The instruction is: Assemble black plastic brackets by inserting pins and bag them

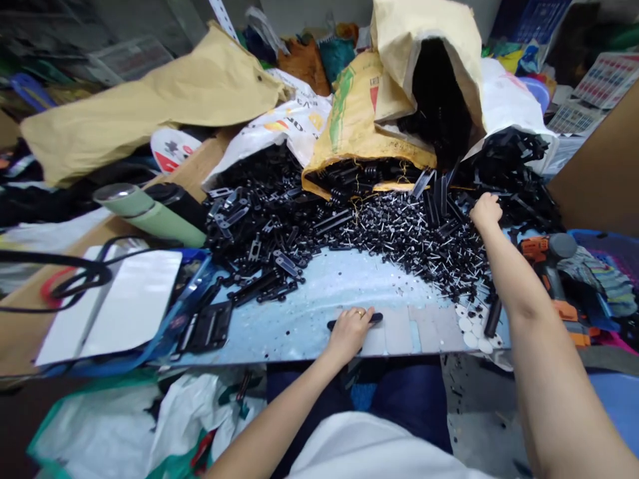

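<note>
My left hand (351, 334) is closed over a long black plastic part (375, 319) at the table's front edge; the part's two ends stick out on either side of my fingers. My right hand (486, 211) reaches to the back right, with curled fingers over the heap of black plastic pieces (522, 193). Whatever those fingers pinch is hidden. Between the hands and the sacks spreads a pile of small screws and black bits (399, 229). More black linkage-like parts (264, 233) are heaped on the left.
Open sacks (369, 120) spill black parts along the back. At the right lies an orange and black cordless drill (548, 256), near a black cylinder (492, 317). A green flask (150, 213), an open notebook (124, 306) and a blue tray (200, 279) occupy the left side.
</note>
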Tool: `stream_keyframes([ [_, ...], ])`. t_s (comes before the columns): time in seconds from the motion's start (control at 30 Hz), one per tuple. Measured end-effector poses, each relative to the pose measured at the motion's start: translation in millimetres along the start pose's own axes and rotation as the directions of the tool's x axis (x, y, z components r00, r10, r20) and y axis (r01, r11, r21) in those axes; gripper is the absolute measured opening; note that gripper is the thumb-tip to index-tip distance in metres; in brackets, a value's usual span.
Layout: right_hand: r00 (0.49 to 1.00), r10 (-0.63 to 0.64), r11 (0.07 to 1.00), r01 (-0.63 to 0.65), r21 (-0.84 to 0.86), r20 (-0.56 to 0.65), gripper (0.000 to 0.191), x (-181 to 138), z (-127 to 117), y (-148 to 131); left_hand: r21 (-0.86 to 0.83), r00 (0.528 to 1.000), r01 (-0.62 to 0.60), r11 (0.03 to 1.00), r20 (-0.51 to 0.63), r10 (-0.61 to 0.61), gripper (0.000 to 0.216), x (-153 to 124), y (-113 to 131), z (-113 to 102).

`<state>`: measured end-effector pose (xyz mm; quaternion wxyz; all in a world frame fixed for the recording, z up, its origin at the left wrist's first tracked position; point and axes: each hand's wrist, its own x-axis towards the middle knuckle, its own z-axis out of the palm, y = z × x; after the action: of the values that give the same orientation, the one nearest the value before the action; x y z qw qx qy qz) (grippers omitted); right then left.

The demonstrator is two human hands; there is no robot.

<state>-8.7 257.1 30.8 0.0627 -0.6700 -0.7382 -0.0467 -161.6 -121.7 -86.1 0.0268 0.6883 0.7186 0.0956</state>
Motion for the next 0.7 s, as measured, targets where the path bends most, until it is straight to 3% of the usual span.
stream_keyframes([
  [0.1, 0.977, -0.208, 0.978, 0.207, -0.027, -0.039, 0.043, -54.1, -18.3, -4.0, -0.044, 1.000, 0.022, 0.999, 0.012, -0.021, 0.028, 0.4, 1.5, -1.5],
  [0.2, 0.873, -0.475, 0.870, 0.485, -0.088, 0.107, 0.029, -128.5, -30.6, -9.8, -0.110, 1.000, -0.008, 0.994, 0.021, 0.010, 0.028, 2.5, -1.2, -2.3],
  [0.27, 0.733, -0.586, 0.760, 0.645, -0.079, 0.346, 0.022, -176.4, -32.8, -12.5, -0.144, 0.999, -0.024, 0.989, 0.039, 0.030, 0.027, 4.3, -3.3, -3.2],
  [0.33, 0.569, -0.650, 0.656, 0.754, -0.006, 0.504, 0.025, -214.6, -30.0, -12.6, -0.165, 0.998, -0.016, 0.986, 0.064, 0.027, 0.027, 5.4, -4.6, -4.9],
  [0.43, 0.368, -0.769, 0.501, 0.855, 0.134, 0.522, 0.033, -249.4, -19.6, -8.4, -0.202, 0.996, -0.008, 0.979, 0.085, 0.026, 0.028, 5.7, -5.4, -8.2],
  [0.5, 0.277, -0.815, 0.419, 0.889, 0.187, 0.508, 0.033, -261.3, -10.7, -5.6, -0.236, 0.995, -0.012, 0.972, 0.094, 0.035, 0.029, 5.6, -6.1, -10.8],
  [0.6, 0.216, -0.832, 0.359, 0.912, 0.198, 0.511, 0.034, -271.0, 3.2, -5.5, -0.270, 0.991, -0.015, 0.963, 0.121, 0.049, 0.031, 6.8, -7.0, -15.6],
  [0.7, 0.215, -0.833, 0.350, 0.919, 0.184, 0.509, 0.036, -276.0, 13.5, -9.7, -0.267, 0.987, -0.015, 0.964, 0.153, 0.058, 0.034, 8.7, -6.1, -20.9],
])
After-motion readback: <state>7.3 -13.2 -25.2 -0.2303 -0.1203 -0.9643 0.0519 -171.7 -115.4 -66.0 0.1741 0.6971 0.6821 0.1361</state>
